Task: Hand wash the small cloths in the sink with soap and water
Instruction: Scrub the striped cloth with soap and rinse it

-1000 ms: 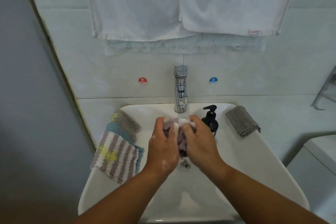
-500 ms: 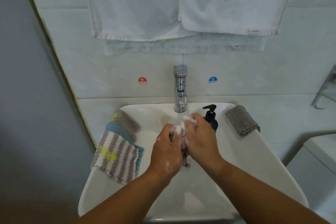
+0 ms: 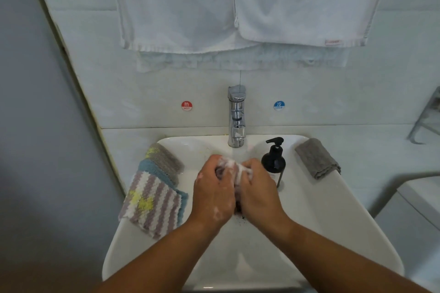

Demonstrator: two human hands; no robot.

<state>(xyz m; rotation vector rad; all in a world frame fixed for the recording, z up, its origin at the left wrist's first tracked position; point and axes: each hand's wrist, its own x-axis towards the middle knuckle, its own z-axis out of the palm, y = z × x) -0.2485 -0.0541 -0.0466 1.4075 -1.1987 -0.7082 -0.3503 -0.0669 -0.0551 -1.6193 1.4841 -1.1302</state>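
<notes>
Over the middle of the white sink (image 3: 321,226), both my hands hold one small soapy cloth (image 3: 232,169) bunched between them. My left hand (image 3: 213,191) grips its left side and my right hand (image 3: 258,191) grips its right side, fingers curled round it. White foam covers the cloth's top and flecks my left hand. Most of the cloth is hidden by my fingers. The chrome tap (image 3: 236,118) stands just behind my hands. A black soap pump bottle (image 3: 273,162) stands right of my right hand.
A stack of small cloths lies on the sink's left rim: a striped one (image 3: 152,204) on top, a blue one (image 3: 152,167) and a grey one (image 3: 164,156) under it. A grey cloth (image 3: 317,158) rests on the right rim. White towels (image 3: 238,2) hang above.
My hands keep rubbing the cloth: the left hand slid down towards me half a second ago and is now back up level with the right one.
</notes>
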